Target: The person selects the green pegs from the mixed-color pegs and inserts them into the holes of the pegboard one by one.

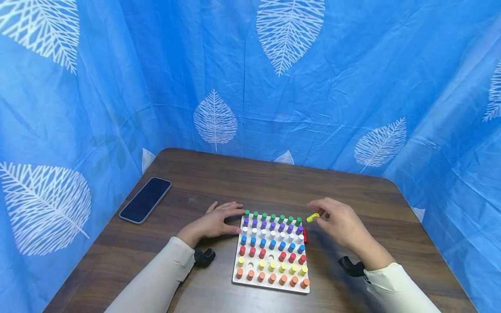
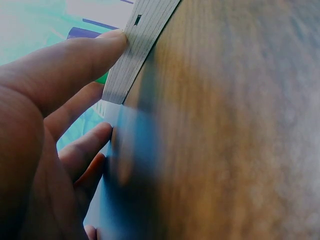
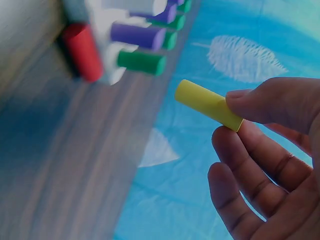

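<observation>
A pale wooden pegboard [image 1: 267,285] holds rows of pegs, from green at the back through purple, white, blue, red and yellow to orange in front. One hole shows in the red row and one in the yellow row. My left hand [image 1: 216,221] rests at the board's back left corner, its thumb [image 2: 107,47] against the side edge and the other fingers stretched out. Beyond the right edge, my right hand [image 1: 342,219] pinches a yellow peg [image 3: 207,104] between thumb and fingers, tilted in the air. A loose red peg [image 3: 84,52] lies along the board's right side.
A dark-screened phone [image 1: 145,200] lies at the left of the brown wooden table [image 1: 235,171]. Blue curtains [image 1: 242,87] with white leaf prints hang behind the table and at both sides.
</observation>
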Tool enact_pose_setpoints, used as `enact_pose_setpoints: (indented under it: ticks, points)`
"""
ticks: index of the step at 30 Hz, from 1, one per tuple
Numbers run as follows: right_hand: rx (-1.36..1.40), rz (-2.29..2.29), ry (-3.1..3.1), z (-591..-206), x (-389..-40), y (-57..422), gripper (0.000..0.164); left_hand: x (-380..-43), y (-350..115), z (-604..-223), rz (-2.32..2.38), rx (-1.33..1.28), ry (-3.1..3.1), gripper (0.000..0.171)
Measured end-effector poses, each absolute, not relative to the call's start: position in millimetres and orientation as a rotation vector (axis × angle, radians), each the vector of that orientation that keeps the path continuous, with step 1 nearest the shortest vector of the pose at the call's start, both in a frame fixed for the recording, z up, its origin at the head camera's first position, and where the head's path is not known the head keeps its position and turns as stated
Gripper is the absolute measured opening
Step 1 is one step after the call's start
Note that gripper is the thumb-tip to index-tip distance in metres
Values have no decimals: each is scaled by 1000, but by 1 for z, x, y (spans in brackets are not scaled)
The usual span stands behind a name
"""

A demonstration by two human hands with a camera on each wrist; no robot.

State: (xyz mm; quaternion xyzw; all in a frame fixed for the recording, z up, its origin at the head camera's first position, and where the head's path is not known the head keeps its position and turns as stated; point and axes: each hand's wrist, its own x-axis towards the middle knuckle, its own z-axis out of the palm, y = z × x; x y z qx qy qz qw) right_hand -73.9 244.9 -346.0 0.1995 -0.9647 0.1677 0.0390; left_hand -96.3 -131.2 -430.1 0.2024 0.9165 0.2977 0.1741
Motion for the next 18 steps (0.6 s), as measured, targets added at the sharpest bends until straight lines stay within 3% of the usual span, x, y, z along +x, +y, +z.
enact_pose_setpoints:
  ticks: [18]
  points:
    - [996, 487, -2807, -327, -44, 180, 41, -95, -130, -428, 848, 564, 2596, 64]
